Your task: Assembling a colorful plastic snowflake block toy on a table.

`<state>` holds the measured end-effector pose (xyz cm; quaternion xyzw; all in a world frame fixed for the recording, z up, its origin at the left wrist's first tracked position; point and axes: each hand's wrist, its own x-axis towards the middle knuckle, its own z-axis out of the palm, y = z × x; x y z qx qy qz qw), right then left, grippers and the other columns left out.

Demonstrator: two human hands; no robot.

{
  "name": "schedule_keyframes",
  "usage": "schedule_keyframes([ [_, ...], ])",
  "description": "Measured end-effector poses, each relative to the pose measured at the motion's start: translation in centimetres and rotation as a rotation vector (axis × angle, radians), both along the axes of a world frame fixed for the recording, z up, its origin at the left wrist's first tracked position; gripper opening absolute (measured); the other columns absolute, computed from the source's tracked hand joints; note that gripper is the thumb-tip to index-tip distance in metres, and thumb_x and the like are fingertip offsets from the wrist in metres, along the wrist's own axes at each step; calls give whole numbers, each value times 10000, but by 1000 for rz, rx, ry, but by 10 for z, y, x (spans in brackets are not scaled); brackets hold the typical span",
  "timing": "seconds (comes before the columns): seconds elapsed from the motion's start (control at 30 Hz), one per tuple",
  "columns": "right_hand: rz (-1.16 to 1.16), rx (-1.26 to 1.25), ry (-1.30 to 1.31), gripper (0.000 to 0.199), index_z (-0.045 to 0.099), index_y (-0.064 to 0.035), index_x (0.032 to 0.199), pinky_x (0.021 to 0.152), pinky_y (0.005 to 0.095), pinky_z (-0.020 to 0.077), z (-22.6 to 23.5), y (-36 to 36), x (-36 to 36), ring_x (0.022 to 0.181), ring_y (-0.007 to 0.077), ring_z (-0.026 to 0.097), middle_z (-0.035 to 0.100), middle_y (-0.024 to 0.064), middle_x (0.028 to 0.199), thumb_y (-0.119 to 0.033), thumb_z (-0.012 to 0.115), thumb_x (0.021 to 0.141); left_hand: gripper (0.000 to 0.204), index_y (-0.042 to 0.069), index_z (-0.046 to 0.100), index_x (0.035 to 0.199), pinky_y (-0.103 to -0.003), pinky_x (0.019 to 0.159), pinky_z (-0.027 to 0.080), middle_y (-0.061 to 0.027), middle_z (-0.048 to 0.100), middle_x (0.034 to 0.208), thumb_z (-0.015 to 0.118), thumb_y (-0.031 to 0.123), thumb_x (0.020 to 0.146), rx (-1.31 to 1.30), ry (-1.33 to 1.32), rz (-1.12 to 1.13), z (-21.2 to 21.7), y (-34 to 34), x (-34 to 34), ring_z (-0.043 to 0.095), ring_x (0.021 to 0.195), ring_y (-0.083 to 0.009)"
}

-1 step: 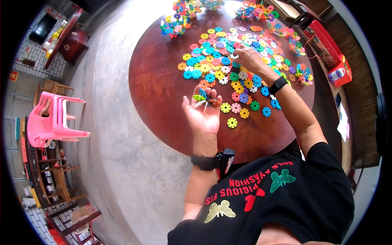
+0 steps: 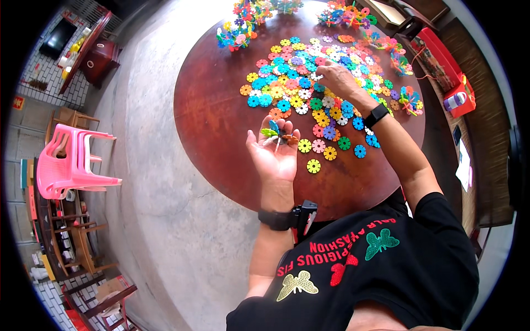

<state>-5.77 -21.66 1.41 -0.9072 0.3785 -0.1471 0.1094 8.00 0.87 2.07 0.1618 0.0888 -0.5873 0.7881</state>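
Observation:
My left hand (image 2: 274, 154) is held palm up over the near part of the round brown table (image 2: 221, 127). Its fingers hold a small cluster of joined snowflake pieces (image 2: 277, 134) in green, blue and orange. My right hand (image 2: 338, 78) reaches out to the spread of loose flat snowflake discs (image 2: 301, 91) in many colours. Its fingers curl down onto the pale pieces there, and I cannot see whether they grip one. Both wrists wear black bands.
Built-up clusters of pieces stand along the table's far edge (image 2: 234, 36), (image 2: 342, 14) and at the right (image 2: 408, 99). Stacked pink plastic chairs (image 2: 72, 160) stand on the concrete floor at left. A red box (image 2: 458, 99) sits right of the table.

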Motion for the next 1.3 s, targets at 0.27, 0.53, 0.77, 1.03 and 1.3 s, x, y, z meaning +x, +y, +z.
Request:
schedule_keyframes([
  [0.27,-1,-41,128,175,598,-51,860,787,412,475,3,8,2,943,312,571,569,142,907,-160,654,735,413,78,580,978,-438,797,477,-101,622,898,446,460,893,35,23,54,3,0,0,587,877,-264],
  [0.53,35,-33,21,249,526,-41,899,772,414,458,-10,1,-8,913,318,561,559,148,899,-193,663,757,222,74,560,858,-470,904,441,-112,631,930,601,291,849,48,50,136,1,-5,1,612,899,-263],
  [0.77,56,34,43,311,550,-30,1010,809,417,449,-7,9,-9,949,329,561,569,167,937,-167,657,752,180,81,582,886,-476,919,420,-101,631,959,567,259,869,-80,26,125,2,-2,5,596,949,-261],
  [1.03,61,37,-11,163,563,-28,851,733,408,449,18,26,-13,836,317,573,576,146,821,-98,635,723,145,85,591,891,-468,935,406,-106,616,975,556,225,872,-146,23,134,7,-1,2,574,951,-244],
  [1.3,240,222,-493,109,534,-18,793,537,360,439,80,166,-1,620,299,558,531,138,680,-44,626,742,87,45,590,841,-437,954,418,-81,597,859,544,95,788,-281,71,141,4,3,6,575,893,-239],
])
